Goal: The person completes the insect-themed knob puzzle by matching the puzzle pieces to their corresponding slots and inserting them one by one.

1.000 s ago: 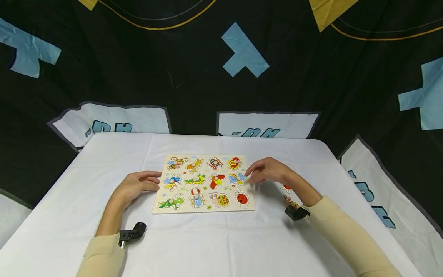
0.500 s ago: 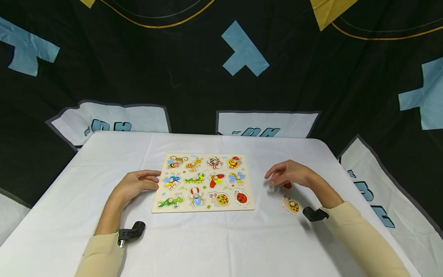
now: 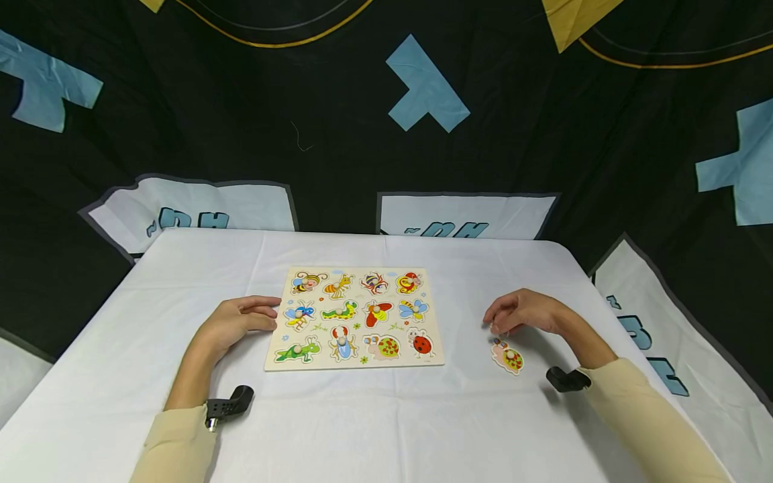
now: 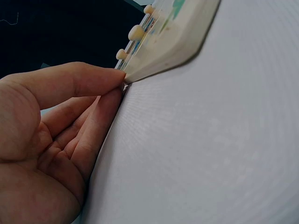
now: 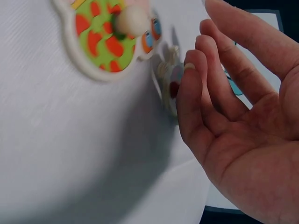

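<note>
The wooden insect puzzle board lies on the white-covered table. My left hand rests at its left edge. In the left wrist view, thumb and fingertips of the left hand meet at the board's corner. My right hand is low over the table right of the board, fingers bent downward. The right wrist view has a ladybug piece partly hidden behind the fingers, and the thumb tip stands slightly apart from them. Near that hand lies a snail piece with a round knob.
Several knobbed insect pieces, such as a caterpillar, sit across the board. A black wrist camera is strapped to the left wrist, another to the right. Behind the table hangs a black cloth with pale blue shapes.
My right hand has moved right, away from the board, and now covers the ladybug piece in the head view. The snail piece came into full view. My left hand has stayed put.
</note>
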A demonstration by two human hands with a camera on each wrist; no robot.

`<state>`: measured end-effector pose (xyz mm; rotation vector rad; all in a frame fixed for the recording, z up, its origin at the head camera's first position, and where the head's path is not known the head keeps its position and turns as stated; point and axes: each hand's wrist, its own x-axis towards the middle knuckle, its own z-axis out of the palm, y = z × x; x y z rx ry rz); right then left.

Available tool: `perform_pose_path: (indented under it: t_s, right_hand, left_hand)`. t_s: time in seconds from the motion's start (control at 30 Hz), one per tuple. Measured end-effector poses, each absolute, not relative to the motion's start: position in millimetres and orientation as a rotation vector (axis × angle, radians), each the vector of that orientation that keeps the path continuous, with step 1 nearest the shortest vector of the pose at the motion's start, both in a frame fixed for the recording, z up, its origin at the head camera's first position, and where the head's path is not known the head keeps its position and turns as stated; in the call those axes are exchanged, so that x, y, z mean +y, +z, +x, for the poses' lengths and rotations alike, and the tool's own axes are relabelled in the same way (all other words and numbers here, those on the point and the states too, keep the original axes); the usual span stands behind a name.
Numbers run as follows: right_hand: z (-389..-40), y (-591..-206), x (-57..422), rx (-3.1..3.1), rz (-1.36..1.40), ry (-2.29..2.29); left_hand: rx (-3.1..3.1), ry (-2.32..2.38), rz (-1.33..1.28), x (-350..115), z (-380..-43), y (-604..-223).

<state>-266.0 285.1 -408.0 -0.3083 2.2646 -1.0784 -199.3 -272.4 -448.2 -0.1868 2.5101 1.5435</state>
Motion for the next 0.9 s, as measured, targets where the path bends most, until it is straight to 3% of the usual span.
perform_pose_path:
  t_s: [0.9]
  right_hand:
    - [-239, -418, 307, 2.164, -0.365, -1.075]
  left_hand:
    - [2.536, 1.505, -0.187, -272, -200, -448]
